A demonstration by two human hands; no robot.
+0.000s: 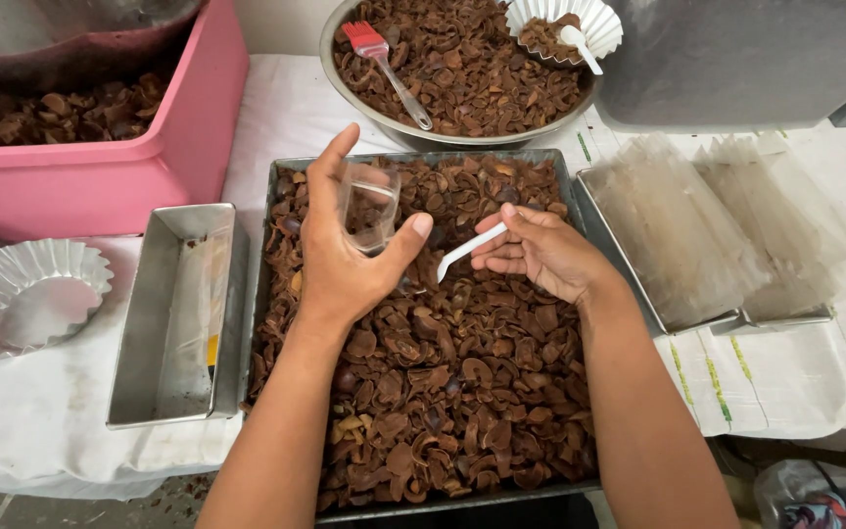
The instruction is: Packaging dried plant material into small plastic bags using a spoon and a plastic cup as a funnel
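My left hand (340, 240) holds a small clear plastic cup (368, 207) tilted above a metal tray (266, 245) heaped with brown shell-like pieces (443, 392). My right hand (540, 253) pinches a white plastic spoon (469, 250), whose bowl points left and down toward the brown pieces, close beside the cup. Both forearms reach in from the bottom edge over the tray.
Left of the tray sits an empty metal loaf tin (176, 313), a fluted foil cup (26, 294) and a pink tub (100, 157) of brown pieces. A steel bowl (345, 88) behind holds more pieces, a red brush (384, 64) and a white paper cup (565, 27). Clear bags (717, 235) lie right.
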